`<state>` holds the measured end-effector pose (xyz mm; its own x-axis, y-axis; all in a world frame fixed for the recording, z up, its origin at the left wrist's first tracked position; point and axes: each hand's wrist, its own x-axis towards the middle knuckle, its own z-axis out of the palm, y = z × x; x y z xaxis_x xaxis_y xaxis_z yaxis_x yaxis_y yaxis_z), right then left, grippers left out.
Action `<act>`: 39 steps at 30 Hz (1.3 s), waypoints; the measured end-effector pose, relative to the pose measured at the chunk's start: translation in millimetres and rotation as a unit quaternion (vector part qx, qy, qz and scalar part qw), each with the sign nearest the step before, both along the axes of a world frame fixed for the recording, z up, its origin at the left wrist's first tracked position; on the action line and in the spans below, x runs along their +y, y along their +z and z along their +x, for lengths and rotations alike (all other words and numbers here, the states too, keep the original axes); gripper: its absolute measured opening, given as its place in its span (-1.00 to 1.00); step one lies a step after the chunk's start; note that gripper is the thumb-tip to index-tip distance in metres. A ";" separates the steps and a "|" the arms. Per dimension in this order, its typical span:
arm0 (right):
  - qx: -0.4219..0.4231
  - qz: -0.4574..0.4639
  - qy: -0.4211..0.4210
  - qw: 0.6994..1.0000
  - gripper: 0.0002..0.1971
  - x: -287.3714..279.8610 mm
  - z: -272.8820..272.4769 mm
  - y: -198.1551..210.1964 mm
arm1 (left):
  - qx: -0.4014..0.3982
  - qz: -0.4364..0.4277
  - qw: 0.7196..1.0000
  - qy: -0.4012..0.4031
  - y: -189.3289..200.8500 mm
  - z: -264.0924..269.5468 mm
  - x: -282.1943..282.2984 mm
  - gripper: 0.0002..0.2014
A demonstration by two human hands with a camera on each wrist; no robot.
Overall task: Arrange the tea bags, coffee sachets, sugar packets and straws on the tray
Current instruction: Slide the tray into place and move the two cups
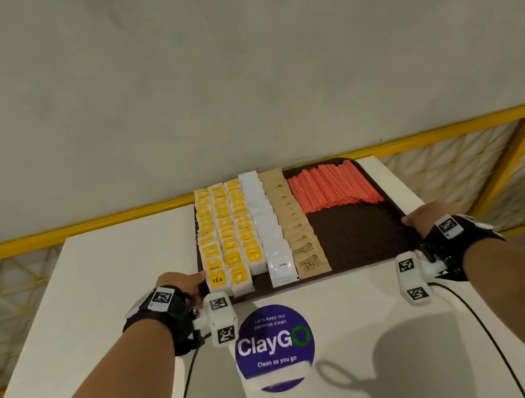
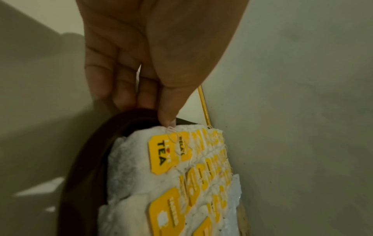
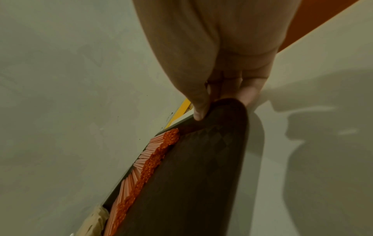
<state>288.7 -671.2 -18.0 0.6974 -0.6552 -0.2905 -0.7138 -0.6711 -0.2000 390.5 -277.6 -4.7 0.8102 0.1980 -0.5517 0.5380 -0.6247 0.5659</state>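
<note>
Dark brown, stiff plastic tray (image 1: 357,235), centre of the head view, carries light, loose tea bags (image 1: 223,240), coffee sachets (image 1: 268,229), sugar packets (image 1: 295,228) and straws (image 1: 332,187); left hand (image 1: 181,283) and right hand (image 1: 429,216) pinch opposite rims, probably the steadiest hold.

One dark brown tray (image 1: 358,238) holds everything. From its left edge: three rows of yellow-tagged tea bags (image 1: 226,239), too overlapped to count singly; one row of white coffee sachets (image 1: 267,225); one row of brown sugar packets (image 1: 293,225); and one pile of orange straws (image 1: 332,189), too many to count.
</note>
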 end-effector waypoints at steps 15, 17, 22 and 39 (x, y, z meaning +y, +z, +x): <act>-0.305 0.101 -0.160 0.933 -0.70 39.7 -10.2 30.2 | -0.014 -0.081 0.995 -0.062 26.8 -3.0 46.2 -0.72; -0.366 0.089 -0.069 0.924 -0.76 83.7 -11.2 45.0 | -0.062 -0.071 0.988 -0.123 45.0 -15.2 86.8 -0.77; -0.283 0.246 0.236 0.896 -0.68 238.4 -26.8 59.4 | 0.014 0.087 0.946 -0.313 71.2 -88.2 212.0 -0.53; 0.062 0.154 0.467 0.869 -0.10 462.6 -31.8 35.6 | -0.018 0.119 0.911 -0.396 20.7 -148.0 274.5 -0.03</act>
<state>256.9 -208.6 17.6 0.8340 0.3010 -0.4625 0.0839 -0.8975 -0.4329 242.5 -3.1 16.0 0.7675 -0.3449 -0.5404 -0.1492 -0.9159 0.3726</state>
